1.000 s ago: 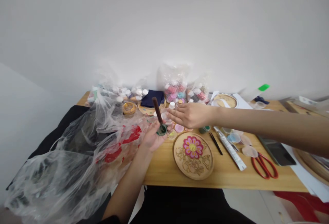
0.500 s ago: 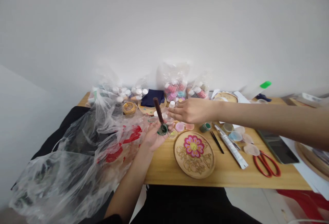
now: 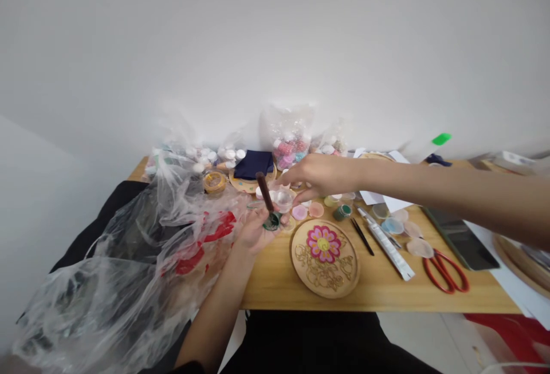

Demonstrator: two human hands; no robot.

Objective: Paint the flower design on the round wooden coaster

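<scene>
My left hand (image 3: pixel 254 231) is palm up at the table's left side and holds a small green pot (image 3: pixel 272 222) with a brown-handled tool (image 3: pixel 264 191) standing in it. My right hand (image 3: pixel 324 174) reaches across from the right above the small pots, its fingers pinched near a small clear cup (image 3: pixel 283 197); I cannot tell whether it grips it. A round wooden disc with a pink flower (image 3: pixel 325 257) lies just right of my left hand.
A big crumpled clear plastic bag (image 3: pixel 129 259) covers the left. Bags of small jars (image 3: pixel 290 145) line the back. Little coloured lids (image 3: pixel 392 226), a black tool (image 3: pixel 361 236), a white tube (image 3: pixel 387 245), red scissors (image 3: pixel 444 271) and a phone (image 3: pixel 459 239) lie on the wooden table (image 3: pixel 387 291).
My right hand has moved back and slightly left over the pots, its fingers closing into a pinch by the clear cup. My left hand has kept the green pot almost still.
</scene>
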